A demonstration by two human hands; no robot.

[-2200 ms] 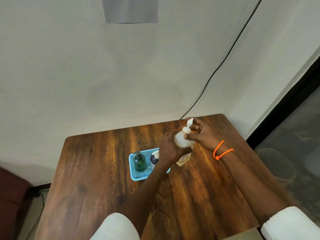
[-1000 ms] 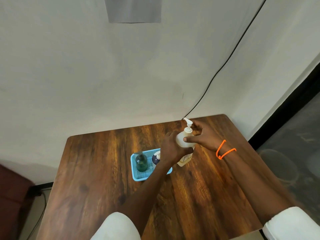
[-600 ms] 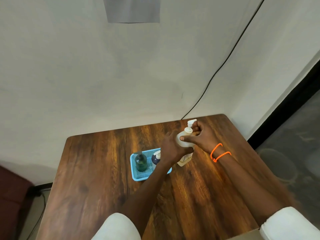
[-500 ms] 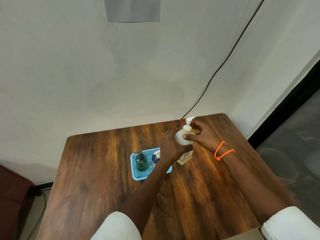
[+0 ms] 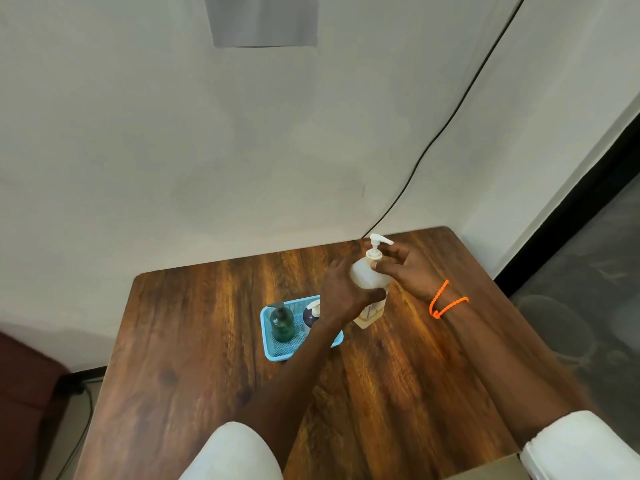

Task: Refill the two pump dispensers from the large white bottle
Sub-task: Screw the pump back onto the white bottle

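Note:
The large white bottle (image 5: 367, 279) stands upright on the wooden table (image 5: 194, 341), right of the tray. My left hand (image 5: 341, 289) grips its body from the left. My right hand (image 5: 405, 268) pinches the collar under its white pump head (image 5: 377, 241), whose nozzle points right. A green dispenser (image 5: 282, 323) and a dark blue dispenser with a white pump (image 5: 311, 315) stand in a small blue mesh tray (image 5: 273, 353); my left forearm hides part of the blue one.
The table sits against a white wall. A black cable (image 5: 450, 119) runs down the wall to the table's back edge. The floor drops away past the right edge, and a dark red seat (image 5: 20, 393) is at the lower left.
The pump head has turned round on the bottle; its nozzle now points right. My right hand's fingers have shifted on the collar. The bottle stays in place under my left hand.

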